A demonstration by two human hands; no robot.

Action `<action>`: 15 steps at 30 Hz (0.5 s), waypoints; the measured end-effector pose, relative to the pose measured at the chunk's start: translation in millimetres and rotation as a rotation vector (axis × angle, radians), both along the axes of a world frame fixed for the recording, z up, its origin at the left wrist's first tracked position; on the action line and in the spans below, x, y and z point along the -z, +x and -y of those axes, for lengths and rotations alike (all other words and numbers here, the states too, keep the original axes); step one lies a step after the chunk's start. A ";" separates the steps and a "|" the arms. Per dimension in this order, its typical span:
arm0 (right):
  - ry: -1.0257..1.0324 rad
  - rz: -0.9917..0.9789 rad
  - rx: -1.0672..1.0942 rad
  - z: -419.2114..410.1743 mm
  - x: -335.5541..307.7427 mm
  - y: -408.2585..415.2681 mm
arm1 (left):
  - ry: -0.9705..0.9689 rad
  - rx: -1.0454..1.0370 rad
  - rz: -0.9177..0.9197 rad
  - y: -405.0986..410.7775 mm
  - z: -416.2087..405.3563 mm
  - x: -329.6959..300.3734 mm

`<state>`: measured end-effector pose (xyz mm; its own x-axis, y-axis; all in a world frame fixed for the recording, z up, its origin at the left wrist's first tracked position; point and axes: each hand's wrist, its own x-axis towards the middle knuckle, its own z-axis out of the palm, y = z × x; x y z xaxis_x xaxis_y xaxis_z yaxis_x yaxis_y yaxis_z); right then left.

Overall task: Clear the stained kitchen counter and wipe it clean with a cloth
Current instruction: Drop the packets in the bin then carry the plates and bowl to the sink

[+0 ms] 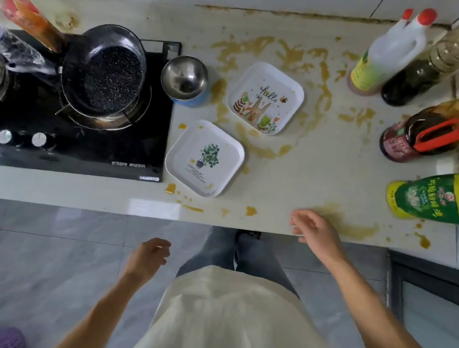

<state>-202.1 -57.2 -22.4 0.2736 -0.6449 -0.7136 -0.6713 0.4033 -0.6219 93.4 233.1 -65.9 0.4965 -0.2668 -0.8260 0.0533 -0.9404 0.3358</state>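
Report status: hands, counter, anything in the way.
Left hand empty, below the edge; right hand empty, over the front edge. Counter stained, unwiped. Two plates, cup and bottles on it. No cloth seen.

On the worktop [322, 178] before you, the hob [69, 141] sits at the left with a pan [104, 73] on its burner. Just right of the hob stands a metal cup [184, 78]. Right of that cup lies one tray [265, 98], and a second tray [204, 158] lies nearer you, beside the hob's edge. Bottles [427, 130] line the right side, back to front. Two more bottles, perhaps, lean in at the far left.
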 end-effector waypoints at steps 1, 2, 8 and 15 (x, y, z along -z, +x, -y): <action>-0.013 0.017 0.008 12.8 -0.4 13.5 | -0.030 -0.029 0.016 2.0 6.4 -3.2; -0.027 0.032 0.020 25.1 -0.1 26.5 | -0.067 -0.051 0.029 5.2 15.5 -6.2; -0.077 0.107 0.144 94.4 8.1 104.8 | -0.281 -0.126 0.173 43.8 104.8 -27.4; -0.208 -0.015 0.267 139.5 30.1 169.9 | -0.365 -0.032 0.419 87.2 196.3 -40.9</action>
